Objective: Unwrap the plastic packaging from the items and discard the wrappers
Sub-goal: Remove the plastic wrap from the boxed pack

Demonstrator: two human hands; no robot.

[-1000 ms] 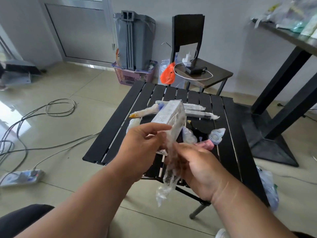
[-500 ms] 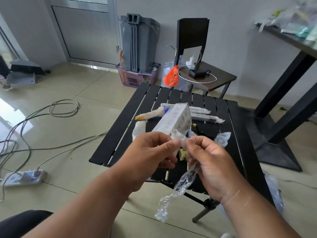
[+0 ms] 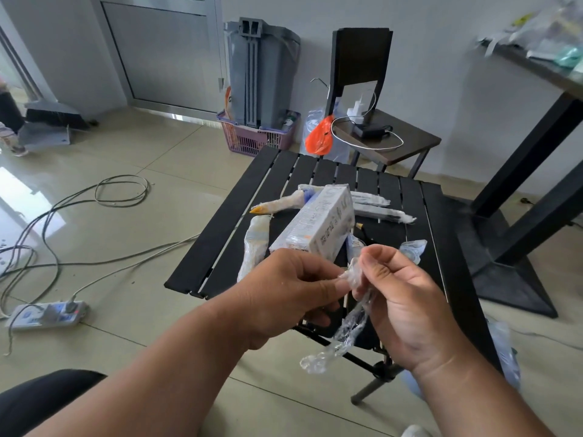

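A white carton (image 3: 318,227) is held above the near half of the black slatted desk (image 3: 220,234), its near end inside the curled fingers of the left hand (image 3: 284,298), its far end pointing up and away toward the middle of the desk. Just right of that grip, the right hand (image 3: 407,304) pinches a twisted strand of clear plastic wrap (image 3: 344,329) between thumb and fingertips; the strand hangs down from the pinch to a crumpled end below both hands, over the desk's near edge. Its upper end meets the left hand's fingertips, though whether it is attached to the carton there is hard to make out. On the desk beyond the carton lie several wrapped items: a wrapped tube with a yellow tip (image 3: 277,205) to the left, a wrapped bottle (image 3: 255,244) nearer the left hand, two long wrapped sticks (image 3: 381,211) to the right, and a small wrapped round piece (image 3: 413,249) just beyond the right hand's knuckles. Behind the desk stands a dark chair (image 3: 378,134) carrying a charger and white cable, with an orange bag (image 3: 318,137) hanging at its side. A grey bin (image 3: 262,70) stands in a purple basket (image 3: 252,140) against the wall. Cables (image 3: 120,190) loop across the tiled floor to a power strip (image 3: 44,313) at the left.
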